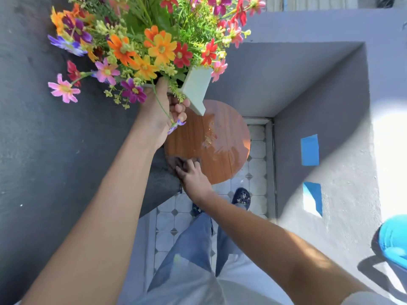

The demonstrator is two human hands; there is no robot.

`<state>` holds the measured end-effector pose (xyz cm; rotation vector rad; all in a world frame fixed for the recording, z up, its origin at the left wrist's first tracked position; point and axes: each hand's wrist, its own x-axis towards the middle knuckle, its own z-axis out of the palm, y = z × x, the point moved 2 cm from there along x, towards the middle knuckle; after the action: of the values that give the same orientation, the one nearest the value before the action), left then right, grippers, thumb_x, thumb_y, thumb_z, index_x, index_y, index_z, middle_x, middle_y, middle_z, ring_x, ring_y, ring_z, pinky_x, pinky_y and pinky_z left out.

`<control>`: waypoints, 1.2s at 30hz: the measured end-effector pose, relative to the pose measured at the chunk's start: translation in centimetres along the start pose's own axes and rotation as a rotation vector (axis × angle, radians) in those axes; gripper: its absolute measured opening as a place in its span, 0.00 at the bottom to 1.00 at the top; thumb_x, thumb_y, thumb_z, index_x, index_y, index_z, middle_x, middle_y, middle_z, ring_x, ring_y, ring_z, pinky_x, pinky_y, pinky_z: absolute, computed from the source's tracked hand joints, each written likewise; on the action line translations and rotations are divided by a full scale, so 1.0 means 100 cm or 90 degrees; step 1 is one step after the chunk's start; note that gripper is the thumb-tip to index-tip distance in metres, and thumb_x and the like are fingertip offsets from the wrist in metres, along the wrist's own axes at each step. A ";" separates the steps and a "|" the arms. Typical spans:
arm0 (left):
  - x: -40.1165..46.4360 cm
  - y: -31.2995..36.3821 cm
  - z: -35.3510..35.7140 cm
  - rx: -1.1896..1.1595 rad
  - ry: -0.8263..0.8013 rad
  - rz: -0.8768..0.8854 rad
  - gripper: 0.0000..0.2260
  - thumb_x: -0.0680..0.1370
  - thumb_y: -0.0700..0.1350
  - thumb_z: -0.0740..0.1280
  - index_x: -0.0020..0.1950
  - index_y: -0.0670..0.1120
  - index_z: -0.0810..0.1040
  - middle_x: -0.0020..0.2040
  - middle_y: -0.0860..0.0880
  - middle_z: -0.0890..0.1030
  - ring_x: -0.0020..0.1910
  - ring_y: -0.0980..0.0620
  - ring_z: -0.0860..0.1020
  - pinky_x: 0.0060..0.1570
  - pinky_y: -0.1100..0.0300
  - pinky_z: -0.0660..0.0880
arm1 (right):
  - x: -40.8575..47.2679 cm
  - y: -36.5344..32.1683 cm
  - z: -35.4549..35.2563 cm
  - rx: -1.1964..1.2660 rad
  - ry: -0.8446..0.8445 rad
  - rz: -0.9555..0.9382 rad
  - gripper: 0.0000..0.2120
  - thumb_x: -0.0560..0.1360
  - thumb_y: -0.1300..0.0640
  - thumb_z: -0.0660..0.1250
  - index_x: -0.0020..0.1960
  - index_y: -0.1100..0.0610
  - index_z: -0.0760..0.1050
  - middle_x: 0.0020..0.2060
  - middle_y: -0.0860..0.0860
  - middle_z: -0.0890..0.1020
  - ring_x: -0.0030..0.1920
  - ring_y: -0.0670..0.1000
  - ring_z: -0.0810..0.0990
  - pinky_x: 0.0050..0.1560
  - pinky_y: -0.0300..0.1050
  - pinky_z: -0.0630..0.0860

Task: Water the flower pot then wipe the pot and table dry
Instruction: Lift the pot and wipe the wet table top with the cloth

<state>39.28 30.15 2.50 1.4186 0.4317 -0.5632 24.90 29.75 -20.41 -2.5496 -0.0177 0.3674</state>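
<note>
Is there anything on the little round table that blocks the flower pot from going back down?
Mostly no. The round table shows only wet patches in the middle. The right hand presses a dark cloth at its near edge, off to the side. The left hand holds the flower pot above.

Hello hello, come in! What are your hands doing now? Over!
Left hand holding pot up off table. Right hand pressing dark cloth on table's near edge. Puddle not wiped yet. Nothing blocking.

- Round wooden table (pixel 222 150) at frame centre: right half bare, wet patch near the middle.
- Lifted flower pot (pixel 196 89) overhangs its upper-left edge.
- Grey walls (pixel 297 89) crowd left and right.
</note>
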 end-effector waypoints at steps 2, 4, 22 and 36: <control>-0.001 0.000 -0.001 0.005 -0.006 0.000 0.18 0.83 0.45 0.52 0.42 0.41 0.76 0.25 0.46 0.75 0.23 0.55 0.66 0.20 0.64 0.63 | -0.023 0.025 -0.002 -0.002 0.020 -0.015 0.21 0.76 0.63 0.64 0.68 0.54 0.71 0.59 0.59 0.69 0.58 0.63 0.67 0.40 0.56 0.80; -0.003 0.000 -0.003 0.008 -0.010 -0.001 0.18 0.83 0.45 0.52 0.43 0.41 0.76 0.25 0.47 0.75 0.22 0.55 0.66 0.20 0.64 0.63 | -0.036 0.068 -0.021 -0.006 0.064 0.011 0.20 0.75 0.62 0.66 0.66 0.54 0.74 0.57 0.59 0.71 0.56 0.63 0.70 0.45 0.57 0.80; -0.007 -0.006 -0.001 0.009 -0.006 0.016 0.17 0.82 0.45 0.52 0.43 0.42 0.77 0.26 0.47 0.75 0.22 0.56 0.66 0.21 0.65 0.63 | -0.054 0.049 0.001 0.029 0.082 0.070 0.21 0.72 0.65 0.69 0.64 0.55 0.75 0.53 0.58 0.72 0.52 0.60 0.71 0.41 0.54 0.80; 0.002 -0.002 -0.003 -0.004 -0.003 0.013 0.18 0.83 0.46 0.52 0.42 0.40 0.76 0.29 0.44 0.75 0.22 0.55 0.68 0.21 0.64 0.64 | -0.033 0.168 -0.091 0.083 0.257 0.295 0.08 0.72 0.45 0.62 0.51 0.38 0.71 0.61 0.56 0.73 0.64 0.61 0.71 0.63 0.53 0.74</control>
<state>39.34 30.42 2.20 1.4135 0.4148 -0.5475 23.05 10.51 -21.17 -2.4328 0.7302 0.0159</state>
